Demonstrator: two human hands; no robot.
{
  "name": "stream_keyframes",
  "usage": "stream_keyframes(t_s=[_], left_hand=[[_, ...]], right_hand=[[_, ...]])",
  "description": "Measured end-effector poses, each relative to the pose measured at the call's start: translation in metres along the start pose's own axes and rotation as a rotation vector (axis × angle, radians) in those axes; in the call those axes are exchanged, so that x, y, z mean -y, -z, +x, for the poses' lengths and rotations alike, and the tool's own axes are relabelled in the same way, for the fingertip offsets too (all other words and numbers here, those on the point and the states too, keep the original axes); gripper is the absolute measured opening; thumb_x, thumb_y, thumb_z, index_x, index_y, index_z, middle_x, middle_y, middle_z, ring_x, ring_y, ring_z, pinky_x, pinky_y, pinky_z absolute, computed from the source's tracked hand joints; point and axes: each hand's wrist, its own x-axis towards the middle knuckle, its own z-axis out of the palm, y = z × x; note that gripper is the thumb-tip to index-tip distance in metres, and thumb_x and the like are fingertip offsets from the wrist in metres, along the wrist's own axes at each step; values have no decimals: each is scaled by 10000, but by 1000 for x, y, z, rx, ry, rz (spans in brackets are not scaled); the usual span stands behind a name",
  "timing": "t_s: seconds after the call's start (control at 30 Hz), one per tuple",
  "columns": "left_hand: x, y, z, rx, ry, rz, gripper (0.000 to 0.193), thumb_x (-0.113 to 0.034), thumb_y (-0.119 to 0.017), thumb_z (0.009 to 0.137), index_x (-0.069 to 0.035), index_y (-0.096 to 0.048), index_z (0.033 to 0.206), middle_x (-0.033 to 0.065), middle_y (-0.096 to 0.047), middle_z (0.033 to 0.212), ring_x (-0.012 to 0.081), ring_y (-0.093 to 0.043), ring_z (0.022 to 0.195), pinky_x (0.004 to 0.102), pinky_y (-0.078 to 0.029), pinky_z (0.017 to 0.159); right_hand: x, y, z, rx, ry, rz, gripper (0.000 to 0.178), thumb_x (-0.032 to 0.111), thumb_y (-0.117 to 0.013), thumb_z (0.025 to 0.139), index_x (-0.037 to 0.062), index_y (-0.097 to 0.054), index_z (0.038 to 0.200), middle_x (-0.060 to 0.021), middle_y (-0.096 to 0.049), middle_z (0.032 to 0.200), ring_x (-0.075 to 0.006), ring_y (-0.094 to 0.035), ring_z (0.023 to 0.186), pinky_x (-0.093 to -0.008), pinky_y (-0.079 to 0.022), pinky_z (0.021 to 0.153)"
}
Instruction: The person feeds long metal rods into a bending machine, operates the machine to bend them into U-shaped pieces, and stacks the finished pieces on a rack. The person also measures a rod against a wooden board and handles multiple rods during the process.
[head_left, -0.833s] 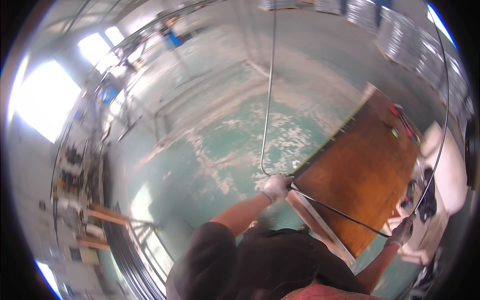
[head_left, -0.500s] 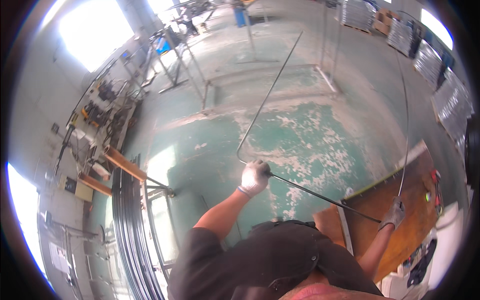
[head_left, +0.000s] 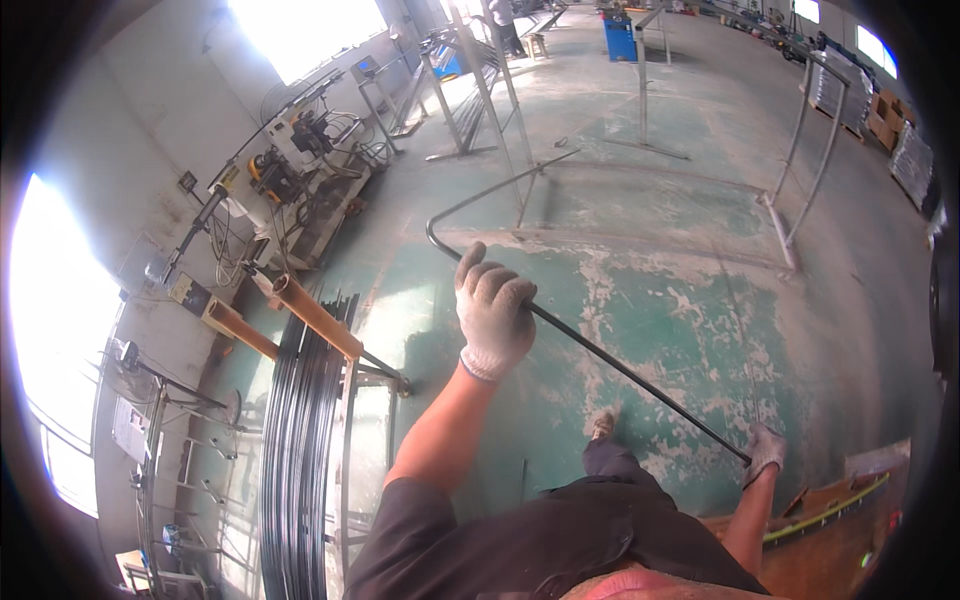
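Bent metal rod (head_left: 640, 384) is hanging above the green floor (head_left: 545, 415), left hand (head_left: 497, 318) and right hand (head_left: 766, 447) clamping fingers around it; hasty turning risks swinging its far end into a metal stand (head_left: 642, 105).

Worn green floor (head_left: 700, 345); pale wall (head_left: 120, 130); glaring window (head_left: 60, 330) left.
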Motion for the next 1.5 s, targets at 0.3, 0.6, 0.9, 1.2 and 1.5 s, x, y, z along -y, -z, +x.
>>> stream_keyframes(t_s=[0.3,0.6,0.9,1.2,1.5], left_hand=[[159,-62,87,36,-27,124,331,118,-683,692,-119,-702,921,49,-687,953,305,-725,1058,624,-442,1247],[375,-92,95,-82,40,250,308,129,-629,703,-96,-691,904,71,-702,953,353,-736,1110,652,-413,1259],[626,-132,150,-90,-121,183,326,39,-673,644,-130,-682,922,65,-666,986,354,-712,1136,671,-453,1183],[830,-207,147,-94,-32,267,342,142,-565,680,-104,-679,890,67,-701,918,352,-738,1141,647,-414,1266],[1046,-276,182,-15,-20,451,243,7,-660,740,-169,-661,908,31,-681,953,314,-723,1123,623,-427,1233]], right_hand=[[64,-261,28,502,-262,44,251,222,-706,974,82,-601,794,-60,-487,660,-238,-469,427,-447,-333,393],[151,-565,4,713,-356,323,191,203,-674,1003,15,-658,976,-92,-609,755,-241,-617,646,-414,-547,604],[219,-803,-61,746,-477,463,134,76,-543,1009,5,-646,963,-104,-588,836,-246,-606,693,-436,-576,632],[289,-1015,-51,739,-391,307,127,93,-526,975,32,-606,897,-112,-583,766,-243,-584,603,-429,-542,581],[364,-1279,21,663,313,-269,538,520,-537,1124,59,-700,900,-172,-676,798,-311,-679,715,-479,-527,695]])
